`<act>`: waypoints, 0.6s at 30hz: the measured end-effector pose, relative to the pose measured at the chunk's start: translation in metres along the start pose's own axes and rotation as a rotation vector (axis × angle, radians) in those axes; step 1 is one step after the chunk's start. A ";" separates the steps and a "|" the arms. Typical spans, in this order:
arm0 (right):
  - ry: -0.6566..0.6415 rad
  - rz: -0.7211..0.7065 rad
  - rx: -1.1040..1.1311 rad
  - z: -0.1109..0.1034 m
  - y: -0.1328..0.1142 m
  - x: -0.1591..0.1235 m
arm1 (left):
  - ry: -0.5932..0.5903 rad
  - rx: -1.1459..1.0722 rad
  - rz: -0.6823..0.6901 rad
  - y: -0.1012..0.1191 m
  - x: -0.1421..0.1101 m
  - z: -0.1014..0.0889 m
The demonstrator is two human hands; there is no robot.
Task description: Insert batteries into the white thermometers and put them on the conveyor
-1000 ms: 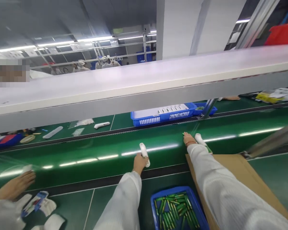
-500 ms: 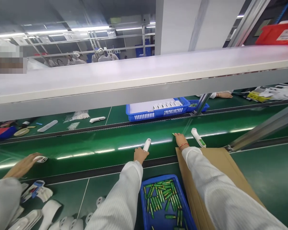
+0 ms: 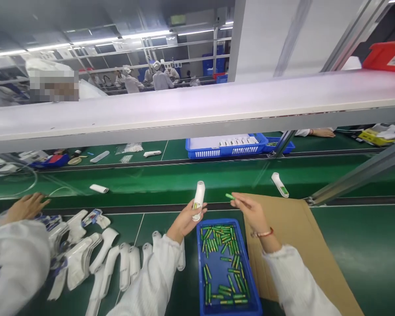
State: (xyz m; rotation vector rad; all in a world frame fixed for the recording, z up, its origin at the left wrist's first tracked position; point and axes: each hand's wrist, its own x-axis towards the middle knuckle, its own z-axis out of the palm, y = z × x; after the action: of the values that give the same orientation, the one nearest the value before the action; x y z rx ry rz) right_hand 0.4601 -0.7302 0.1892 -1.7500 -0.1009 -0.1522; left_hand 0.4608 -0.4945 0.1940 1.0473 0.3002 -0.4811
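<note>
My left hand (image 3: 187, 221) is closed round a white handheld thermometer-like device (image 3: 199, 195), held tilted upright with its battery slot and a bit of green showing at the lower end. Between the fingertips of my right hand (image 3: 252, 213) is a green battery (image 3: 230, 196), pinched and pointing left towards the device, apart from it. Below and between both hands stands a blue tray (image 3: 202, 267) with many loose green batteries. Another white device (image 3: 279, 184), green in its slot, lies on the green conveyor belt (image 3: 164, 184) to the right.
Cardboard (image 3: 292, 237) lies under my right arm. White casings (image 3: 108, 263) are piled at the left, near a co-worker's hand (image 3: 26, 206). One white device (image 3: 98, 188) lies on the belt. A blue basket (image 3: 210, 152) stands beyond it, beneath a white shelf (image 3: 184, 105).
My left hand has lifted the white device and drawn it nearer. My right hand has pulled back with the battery. The co-worker's hand has let go of a device, now on the belt.
</note>
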 end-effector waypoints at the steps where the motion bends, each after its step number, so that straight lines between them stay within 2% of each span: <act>1: -0.051 0.012 0.119 0.004 -0.018 -0.022 | -0.014 -0.109 0.039 -0.003 -0.021 0.008; 3: -0.133 0.027 0.254 0.011 -0.050 -0.061 | -0.001 -0.285 0.091 -0.008 -0.062 0.025; 5: -0.181 0.006 0.281 0.016 -0.075 -0.090 | 0.043 -0.350 0.132 -0.014 -0.097 0.041; 9: -0.209 -0.194 0.121 0.019 -0.107 -0.118 | 0.038 -0.345 0.230 -0.018 -0.146 0.068; 14: -0.203 -0.430 -0.057 0.019 -0.128 -0.134 | -0.020 -0.329 0.299 -0.016 -0.171 0.090; 18: -0.132 -0.469 -0.069 0.021 -0.139 -0.141 | -0.059 -0.301 0.302 -0.018 -0.180 0.101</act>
State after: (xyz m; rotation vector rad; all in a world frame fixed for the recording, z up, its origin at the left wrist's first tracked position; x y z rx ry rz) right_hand 0.3004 -0.6817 0.2978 -1.7793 -0.6091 -0.3845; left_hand 0.2981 -0.5483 0.3106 0.7659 0.1519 -0.1859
